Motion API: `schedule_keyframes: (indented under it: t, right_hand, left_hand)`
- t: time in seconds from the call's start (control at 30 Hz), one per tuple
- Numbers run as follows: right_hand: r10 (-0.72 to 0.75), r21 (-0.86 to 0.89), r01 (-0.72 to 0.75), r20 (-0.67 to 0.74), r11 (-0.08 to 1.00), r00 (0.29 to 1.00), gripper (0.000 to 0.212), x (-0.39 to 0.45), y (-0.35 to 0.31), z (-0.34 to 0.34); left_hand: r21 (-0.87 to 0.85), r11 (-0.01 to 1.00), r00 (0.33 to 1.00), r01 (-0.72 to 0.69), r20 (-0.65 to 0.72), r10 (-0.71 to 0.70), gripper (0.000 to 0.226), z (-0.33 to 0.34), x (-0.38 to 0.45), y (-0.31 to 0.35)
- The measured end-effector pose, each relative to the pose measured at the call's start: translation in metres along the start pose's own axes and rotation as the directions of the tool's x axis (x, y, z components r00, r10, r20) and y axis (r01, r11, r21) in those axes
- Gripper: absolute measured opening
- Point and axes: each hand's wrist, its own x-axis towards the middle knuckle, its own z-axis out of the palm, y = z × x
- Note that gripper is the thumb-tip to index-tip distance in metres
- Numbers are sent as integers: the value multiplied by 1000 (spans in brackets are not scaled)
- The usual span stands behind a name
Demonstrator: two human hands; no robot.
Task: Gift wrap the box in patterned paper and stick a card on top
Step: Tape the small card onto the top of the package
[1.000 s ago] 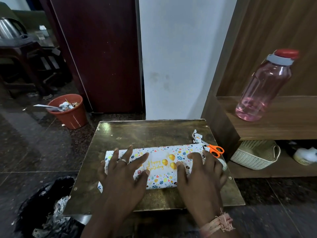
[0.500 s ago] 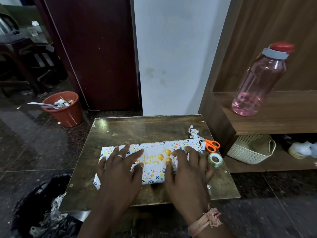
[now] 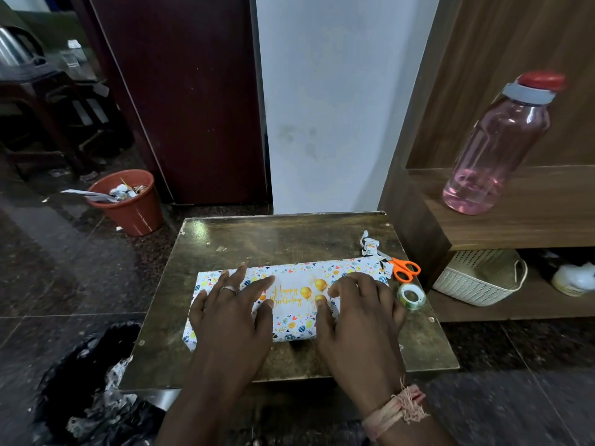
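I see the long box wrapped in white patterned paper [image 3: 299, 320] lying across the middle of the brown tabletop [image 3: 257, 243], a white "Happy Birthday" card [image 3: 297, 292] on top. My left hand [image 3: 230, 312] and right hand [image 3: 359, 312] press it with flat, straight fingers. Orange-handled scissors [image 3: 402, 269] and a clear tape roll [image 3: 411, 296] sit near the right edge.

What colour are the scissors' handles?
Orange; the scissors show best in the head view.

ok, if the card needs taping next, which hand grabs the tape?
Right, probably. The small clear tape roll lies just beside the right hand; the left hand presses the far end of the patterned wrapped box.
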Motion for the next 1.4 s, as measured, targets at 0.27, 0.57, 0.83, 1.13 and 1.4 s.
schedule_keyframes:
  t: [0.27, 0.57, 0.83, 1.13, 1.4]
  right_hand:
    - [2, -23, -2, 20, 1000, 1000, 17, 1, -2, 0]
    - [50, 167, -51, 7, 985, 999, 12, 17, 10, -10]
    - [408, -40, -410, 214, 911, 887, 39, 49, 65, -40]
    - [425, -136, -416, 501, 899, 754, 66, 55, 80, -56]
    - [411, -114, -402, 410, 909, 814, 37, 56, 92, -38]
  left_hand:
    - [-35, 999, 1000, -5, -16, 4, 52, 0, 0, -1]
    - [-63, 998, 1000, 12, -11, -13, 46, -3, -1, 2]
    - [-294, 956, 991, -14, -132, -26, 37, -11, -1, 12]
    - [-355, 934, 983, -49, -182, -17, 27, -11, -3, 23]
    - [-392, 920, 986, -24, -163, -43, 27, -13, -5, 29]
